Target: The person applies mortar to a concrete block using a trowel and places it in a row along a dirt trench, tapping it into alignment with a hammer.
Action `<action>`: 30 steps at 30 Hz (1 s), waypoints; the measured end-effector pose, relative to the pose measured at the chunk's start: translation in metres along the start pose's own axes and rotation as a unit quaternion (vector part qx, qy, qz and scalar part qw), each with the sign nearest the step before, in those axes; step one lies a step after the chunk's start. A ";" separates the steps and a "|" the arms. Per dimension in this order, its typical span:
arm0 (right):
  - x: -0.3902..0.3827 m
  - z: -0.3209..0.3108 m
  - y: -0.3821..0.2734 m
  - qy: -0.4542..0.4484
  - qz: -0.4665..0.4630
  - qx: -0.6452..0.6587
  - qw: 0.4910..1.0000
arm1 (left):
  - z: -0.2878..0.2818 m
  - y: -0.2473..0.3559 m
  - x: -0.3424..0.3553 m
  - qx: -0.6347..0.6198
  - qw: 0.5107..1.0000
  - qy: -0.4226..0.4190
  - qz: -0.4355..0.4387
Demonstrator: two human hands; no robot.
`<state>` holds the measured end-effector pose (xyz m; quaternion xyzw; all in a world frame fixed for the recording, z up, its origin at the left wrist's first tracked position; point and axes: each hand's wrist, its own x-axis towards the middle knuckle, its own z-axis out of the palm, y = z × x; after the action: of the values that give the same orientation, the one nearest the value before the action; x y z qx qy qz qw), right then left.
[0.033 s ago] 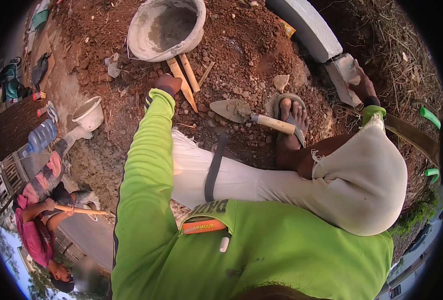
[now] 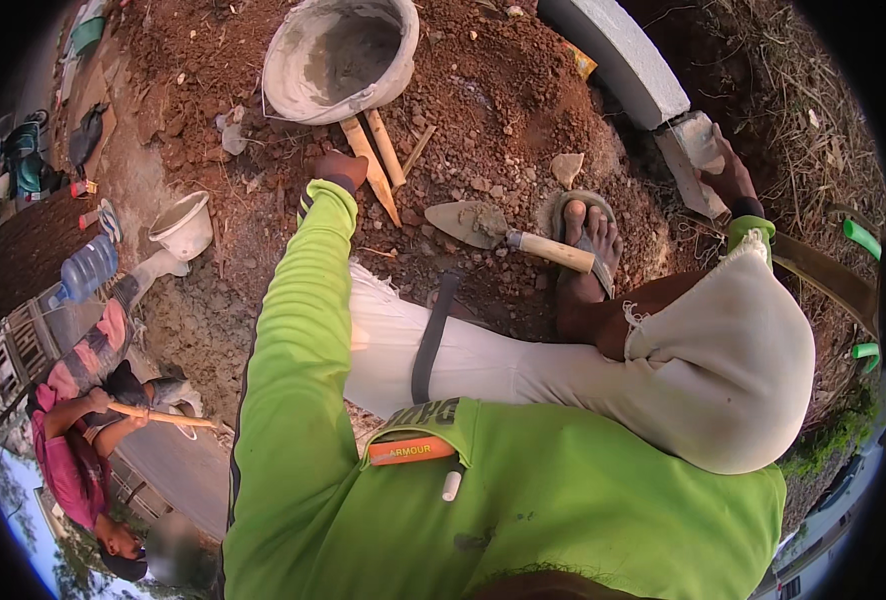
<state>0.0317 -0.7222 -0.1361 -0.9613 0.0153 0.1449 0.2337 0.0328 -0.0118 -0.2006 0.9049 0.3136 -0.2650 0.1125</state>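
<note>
My left hand (image 2: 339, 170) is closed and low over the soil, beside a pointed wooden stake (image 2: 371, 172) and a second wooden stick (image 2: 386, 148). Whatever it may hold is hidden. At the right, my right hand (image 2: 729, 178) grips the edge of a short concrete block (image 2: 691, 160), thumb and fingers spread along it. That block meets the end of a long pale concrete kerb (image 2: 623, 62). Between my hands a trowel (image 2: 470, 222) with a wooden handle lies on the ground, its handle end against my sandalled foot (image 2: 588, 240).
A mortar-smeared bucket (image 2: 341, 60) stands beyond my left hand, with a smaller bucket (image 2: 183, 226) farther left. Loose red soil (image 2: 493, 90) and stones surround the tools. At the left, a person (image 2: 73, 450) holds a wooden handle. A curved blade (image 2: 823, 270) lies at the right.
</note>
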 end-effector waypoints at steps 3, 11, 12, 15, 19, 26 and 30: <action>0.000 0.006 0.005 0.035 0.035 -0.014 0.999 | 0.010 0.018 -0.028 -0.093 0.995 0.033 -0.006; -0.013 -0.008 -0.088 0.222 0.034 -0.025 0.974 | 0.032 0.008 0.001 -0.200 0.977 0.032 0.059; -0.014 0.003 -0.094 0.219 0.016 0.043 0.975 | 0.033 0.015 0.005 -0.209 0.974 0.037 0.081; -0.019 0.016 -0.154 0.107 -0.007 0.144 0.984 | 0.042 0.042 0.019 -0.221 0.967 0.086 0.091; -0.031 0.023 -0.195 -0.014 -0.067 0.203 0.977 | 0.029 0.076 -0.030 -0.004 0.992 0.107 0.070; -0.030 0.040 -0.189 -0.017 -0.084 0.243 0.966 | -0.022 0.075 -0.020 -0.003 0.999 -0.025 0.045; -0.029 0.044 -0.196 -0.030 -0.084 0.260 0.962 | -0.040 0.058 -0.006 0.003 0.991 -0.097 0.087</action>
<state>0.0113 -0.5285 -0.0785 -0.8608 -0.0353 0.1446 0.4868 0.0817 -0.0447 -0.1616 0.8993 0.2201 -0.3413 0.1624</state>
